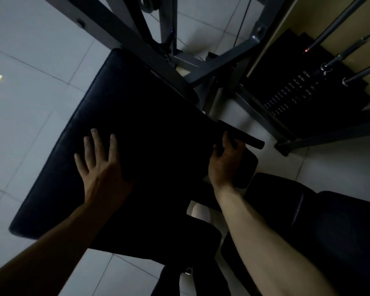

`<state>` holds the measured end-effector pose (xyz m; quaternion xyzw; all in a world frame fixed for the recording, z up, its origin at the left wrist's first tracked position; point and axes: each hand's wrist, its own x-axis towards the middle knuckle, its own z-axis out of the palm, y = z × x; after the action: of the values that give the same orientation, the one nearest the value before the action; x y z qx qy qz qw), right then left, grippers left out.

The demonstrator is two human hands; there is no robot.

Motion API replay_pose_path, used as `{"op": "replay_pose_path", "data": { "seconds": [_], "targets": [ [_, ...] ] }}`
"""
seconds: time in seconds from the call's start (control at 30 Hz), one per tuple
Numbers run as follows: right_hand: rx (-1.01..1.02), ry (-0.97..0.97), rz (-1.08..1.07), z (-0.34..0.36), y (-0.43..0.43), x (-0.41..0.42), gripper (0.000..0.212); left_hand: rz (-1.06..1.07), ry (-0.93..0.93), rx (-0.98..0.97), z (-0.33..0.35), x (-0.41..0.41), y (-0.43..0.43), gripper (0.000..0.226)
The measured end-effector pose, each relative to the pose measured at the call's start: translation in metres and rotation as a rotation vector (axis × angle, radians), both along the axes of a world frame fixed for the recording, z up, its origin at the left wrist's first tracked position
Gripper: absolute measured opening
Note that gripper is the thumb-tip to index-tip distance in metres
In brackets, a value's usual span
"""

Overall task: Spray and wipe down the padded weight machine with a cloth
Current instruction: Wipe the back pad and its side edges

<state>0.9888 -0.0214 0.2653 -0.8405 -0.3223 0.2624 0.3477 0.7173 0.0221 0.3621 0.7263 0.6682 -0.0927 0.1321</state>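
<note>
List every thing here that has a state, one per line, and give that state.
Left hand: open, fingers spread, lying flat on the big pad.
Right hand: fingers curled round the black handle.
Big pad: bears the left hand; too dark to tell wet or dry.
Black handle: gripped, sticking out beside the big pad.
Weight stack: plates stacked, numbers showing.

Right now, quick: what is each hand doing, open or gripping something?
Left hand: open, flat on the black pad, fingers spread.
Right hand: gripping the black handle beside the pad.
</note>
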Motion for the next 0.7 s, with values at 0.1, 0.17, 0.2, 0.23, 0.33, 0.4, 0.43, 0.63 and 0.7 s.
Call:
{"op": "replay_pose_path", "data": {
  "seconds": [0.1, 0.17, 0.2, 0.23, 0.33, 0.4, 0.43, 0.63, 0.7],
  "targets": [
    [0.046, 0.052, 0.242, 0.014, -0.008, -0.066, 0.055, 0.092, -0.016, -0.083, 0.006, -0.007, 0.001, 0.118],
    [0.082, 0.042, 0.485, 0.022, -0.024, -0.101, 0.056, 0.131, -0.019, -0.134, 0.008, -0.007, 0.002, 0.118],
    [0.107, 0.023, 0.597, 0.025, -0.031, -0.11, 0.057, 0.135, -0.01, -0.144, 0.01, -0.006, 0.002, 0.118],
    [0.135, -0.007, 0.7, 0.021, -0.035, -0.11, 0.057, 0.133, -0.006, -0.144, 0.011, -0.006, 0.003, 0.118],
    [0.229, -0.083, 0.868, 0.011, -0.023, -0.082, 0.045, 0.125, -0.026, -0.125, 0.018, -0.013, 0.001, 0.12],
    [0.183, -0.09, 0.848, 0.011, 0.0, -0.057, 0.044, 0.163, -0.028, -0.117, 0.024, -0.023, 0.001, 0.126],
    [0.173, -0.095, 0.795, 0.011, 0.012, -0.045, 0.045, 0.183, -0.015, -0.116, 0.026, -0.028, 0.001, 0.128],
    [0.043, -0.128, 0.29, 0.027, 0.06, -0.053, 0.048, 0.296, 0.015, -0.16, 0.027, -0.043, 0.005, 0.145],
    [0.09, -0.078, 0.43, 0.04, 0.041, -0.092, 0.028, 0.304, 0.013, -0.156, 0.025, -0.041, 0.006, 0.146]
  ]
}}
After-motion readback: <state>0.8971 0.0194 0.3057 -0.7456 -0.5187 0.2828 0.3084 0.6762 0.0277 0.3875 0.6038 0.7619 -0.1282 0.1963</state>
